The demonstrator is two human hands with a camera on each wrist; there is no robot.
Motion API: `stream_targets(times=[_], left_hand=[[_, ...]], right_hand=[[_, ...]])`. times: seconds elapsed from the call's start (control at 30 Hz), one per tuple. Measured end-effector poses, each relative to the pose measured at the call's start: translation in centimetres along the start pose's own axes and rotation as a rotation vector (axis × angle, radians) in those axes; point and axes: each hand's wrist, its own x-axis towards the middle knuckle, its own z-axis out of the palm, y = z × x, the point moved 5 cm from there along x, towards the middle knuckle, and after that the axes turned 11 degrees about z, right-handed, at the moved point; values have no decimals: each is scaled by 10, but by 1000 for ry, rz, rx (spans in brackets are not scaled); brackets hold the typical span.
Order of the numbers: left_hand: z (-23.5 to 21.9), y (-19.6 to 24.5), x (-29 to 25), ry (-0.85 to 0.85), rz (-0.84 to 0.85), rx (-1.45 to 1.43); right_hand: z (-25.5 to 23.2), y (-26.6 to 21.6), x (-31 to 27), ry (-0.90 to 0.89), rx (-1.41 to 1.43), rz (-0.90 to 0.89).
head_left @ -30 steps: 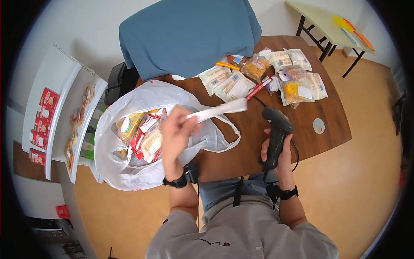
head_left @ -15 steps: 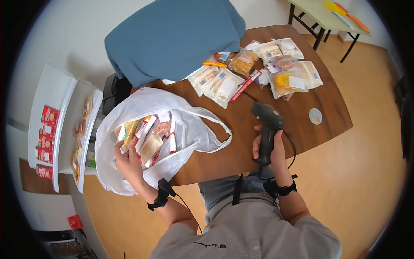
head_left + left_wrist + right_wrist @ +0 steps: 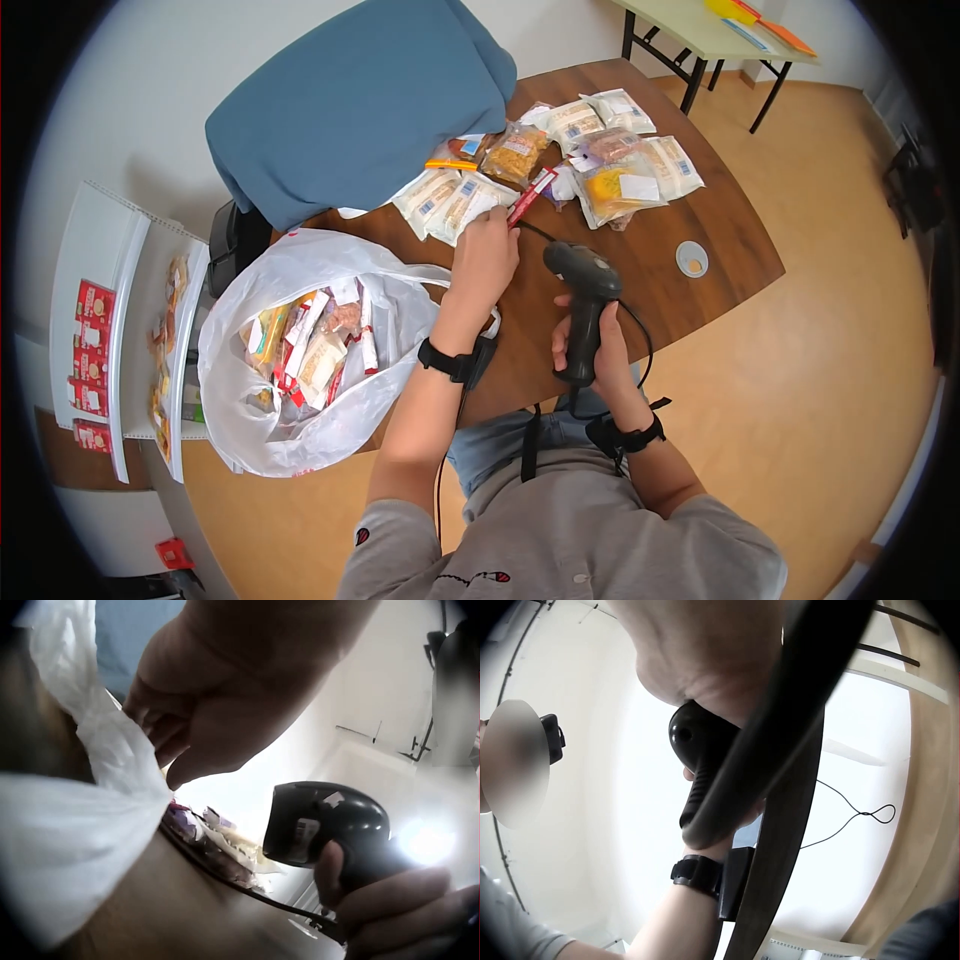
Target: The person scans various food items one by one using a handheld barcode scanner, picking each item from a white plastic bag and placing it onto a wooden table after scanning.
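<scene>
Left hand [image 3: 487, 257] covers the red packet's [image 3: 524, 197] end; grasp unclear.

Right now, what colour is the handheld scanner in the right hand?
Black; the scanner gripped by the right hand shows best in the head view.

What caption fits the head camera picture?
Left hand reaches the snack packets; right hand grips a scanner.
</scene>
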Motion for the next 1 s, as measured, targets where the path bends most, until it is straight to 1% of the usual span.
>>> stream_targets(times=[0.03,0.07,0.13,0.27,0.33,0.37,0.47,0.53,0.57,0.63,0.67,0.73,0.77,0.83,0.87,0.93,0.97,1.0], left_hand=[[5,-2,1,-25,-15,94],[8,-1,2,-27,-14,91],[14,-2,4,-79,-28,229],[16,-2,6,-135,-75,223],[15,-4,6,-181,-152,147],[17,-6,6,-180,-158,146],[21,-8,5,-132,-140,177],[25,-4,3,-95,-66,213],[20,1,5,-95,-63,208],[15,3,4,-206,-212,100],[15,0,1,-205,-211,97],[13,-6,-6,-124,-136,5],[7,-6,-10,-122,-136,2],[-23,1,-17,73,-65,-1],[-35,0,-22,69,-58,-4],[-55,-14,-40,68,-247,-245],[-60,-15,-47,68,-249,-248],[-65,-18,-55,96,-273,-316]], right_hand=[[0,0,-1,8,-6,3],[0,0,-2,14,-13,8],[1,-1,-2,16,-20,12],[2,0,1,9,-25,26],[1,2,2,8,-22,31],[0,3,2,8,-14,33],[-3,4,2,-16,13,14],[-3,3,2,-10,11,12],[-3,3,1,-2,12,8],[-3,2,1,-2,11,5],[-2,2,1,-8,10,5],[-2,2,1,-13,-2,1],[-2,1,1,-17,-10,-3],[-1,0,1,-20,-17,-1],[-1,-1,0,-23,-21,0],[2,-2,-1,-29,-35,-1],[4,-3,-1,-42,-52,3],[5,-3,-1,-42,-54,6]])
